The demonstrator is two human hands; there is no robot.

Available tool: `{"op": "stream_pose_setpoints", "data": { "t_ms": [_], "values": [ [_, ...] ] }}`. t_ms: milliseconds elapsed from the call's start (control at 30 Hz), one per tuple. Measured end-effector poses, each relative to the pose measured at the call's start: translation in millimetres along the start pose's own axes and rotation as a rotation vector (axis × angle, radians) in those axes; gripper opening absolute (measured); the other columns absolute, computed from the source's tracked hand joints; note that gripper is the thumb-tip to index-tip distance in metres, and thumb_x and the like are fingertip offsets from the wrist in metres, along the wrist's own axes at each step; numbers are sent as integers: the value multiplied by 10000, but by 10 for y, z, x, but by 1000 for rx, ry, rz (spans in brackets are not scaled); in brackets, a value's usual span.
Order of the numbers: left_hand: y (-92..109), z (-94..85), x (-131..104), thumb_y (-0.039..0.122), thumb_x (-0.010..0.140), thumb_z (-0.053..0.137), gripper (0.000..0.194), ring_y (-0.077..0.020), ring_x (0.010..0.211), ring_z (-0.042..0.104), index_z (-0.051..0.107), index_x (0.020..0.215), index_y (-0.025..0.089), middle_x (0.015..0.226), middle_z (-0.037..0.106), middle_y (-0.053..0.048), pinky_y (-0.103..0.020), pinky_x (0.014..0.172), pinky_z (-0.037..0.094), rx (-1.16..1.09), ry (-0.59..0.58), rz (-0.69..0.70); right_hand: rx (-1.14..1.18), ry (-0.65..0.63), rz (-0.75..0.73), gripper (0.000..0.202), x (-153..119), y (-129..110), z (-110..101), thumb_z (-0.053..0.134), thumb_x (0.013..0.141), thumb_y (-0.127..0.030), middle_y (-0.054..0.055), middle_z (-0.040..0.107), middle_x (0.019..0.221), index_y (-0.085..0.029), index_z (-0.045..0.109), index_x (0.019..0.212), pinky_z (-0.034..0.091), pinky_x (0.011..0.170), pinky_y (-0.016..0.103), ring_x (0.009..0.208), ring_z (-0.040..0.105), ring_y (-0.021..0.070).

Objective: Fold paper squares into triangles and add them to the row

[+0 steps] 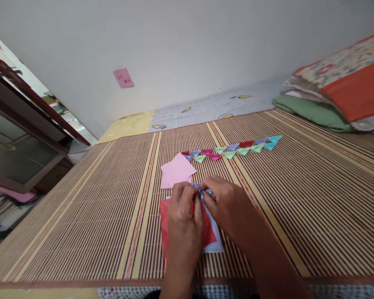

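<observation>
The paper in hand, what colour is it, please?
The paper is blue, best seen in the head view.

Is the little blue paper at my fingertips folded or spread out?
Folded, it seems: the blue paper, held by your left hand and right hand, shows as a small, angular piece. They partly hide it; its full shape is unclear.

Mat [87,216]: thin slats, bamboo-like, ridged; cloth binding [81,284] along edge. Pink sheets [177,171], red sheet [163,220]: paper, smooth, matt. Triangles [229,154]: folded paper, matt. Blue piece [195,185]: paper, creased. Wall [190,50]: smooth, matt. Note [123,78]: matt paper. Bedsheet [202,110]: cloth, slightly wrinkled. Bedding [358,91]: soft cloth, matt. Door pane [6,145]: glass-like, faint sheen.
</observation>
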State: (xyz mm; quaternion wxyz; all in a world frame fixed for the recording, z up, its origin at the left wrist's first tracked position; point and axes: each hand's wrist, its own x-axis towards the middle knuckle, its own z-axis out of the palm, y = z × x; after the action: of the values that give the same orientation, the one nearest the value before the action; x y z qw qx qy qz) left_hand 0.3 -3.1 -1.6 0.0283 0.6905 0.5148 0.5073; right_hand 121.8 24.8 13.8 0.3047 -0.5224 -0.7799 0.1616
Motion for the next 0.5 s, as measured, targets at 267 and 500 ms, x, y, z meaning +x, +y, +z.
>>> {"op": "stream_pose_setpoints", "data": {
  "t_ms": [267, 500],
  "values": [
    [-69, 6, 5, -67, 871, 574, 278, -148, 883, 619, 595, 925, 205, 954, 603, -20, -265, 774, 521, -2, 1, 11, 119, -48, 3, 213, 5, 0, -51, 531, 860, -37, 71, 734, 892, -156, 685, 946, 440, 735, 318, 843, 684, 225],
    [-75, -31, 32, -19, 911, 539, 231, -155, 852, 599, 563, 886, 209, 895, 593, -11, -280, 755, 498, -31, -57, -39, 100, -20, 55, 189, -1, -3, -56, 543, 861, -89, 89, 745, 869, -146, 712, 926, 456, 734, 334, 808, 690, 232]
  ]
}}
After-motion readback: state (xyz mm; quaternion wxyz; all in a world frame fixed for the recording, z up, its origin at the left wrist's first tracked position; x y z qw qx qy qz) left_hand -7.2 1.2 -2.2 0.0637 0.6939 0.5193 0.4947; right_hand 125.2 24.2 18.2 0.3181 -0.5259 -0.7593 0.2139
